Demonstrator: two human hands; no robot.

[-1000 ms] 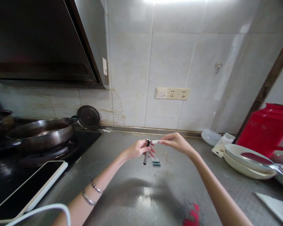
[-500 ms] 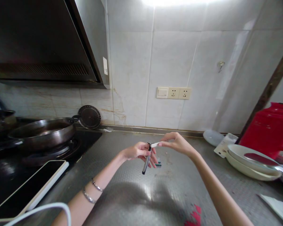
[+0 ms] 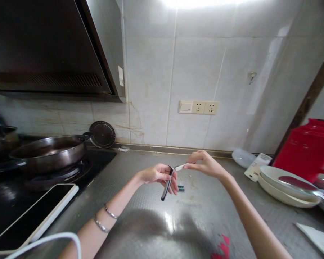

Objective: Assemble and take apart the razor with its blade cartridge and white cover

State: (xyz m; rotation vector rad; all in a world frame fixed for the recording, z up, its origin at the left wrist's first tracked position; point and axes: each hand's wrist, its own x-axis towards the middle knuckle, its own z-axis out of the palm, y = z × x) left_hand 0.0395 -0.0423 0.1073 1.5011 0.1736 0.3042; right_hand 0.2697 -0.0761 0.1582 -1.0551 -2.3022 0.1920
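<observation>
My left hand (image 3: 159, 174) is closed on a slim bar-shaped object (image 3: 166, 187), black along the edges and silver-grey between. It is held tilted, its lower end toward me. Just to the right, my right hand (image 3: 202, 162) pinches a small thin white piece (image 3: 180, 167). The white piece's left tip is very near the top of the bar, with a narrow gap showing. Below and behind the left fingers, two small dark cylinders with teal marks, like batteries (image 3: 180, 188), lie on the metal counter (image 3: 151, 219).
To the left are a black stove with a steel pan (image 3: 51, 149) and a propped phone-like device (image 3: 35, 216) with a white cable (image 3: 54, 236). Stacked plates (image 3: 286, 201), a white card (image 3: 257, 167) and a red container (image 3: 305, 149) stand at right. A range hood (image 3: 48, 46) overhangs the stove.
My right hand has shifted slightly right, drawing the white piece a little away from the bar's top. My left hand has barely moved. More of the dark cylinders shows.
</observation>
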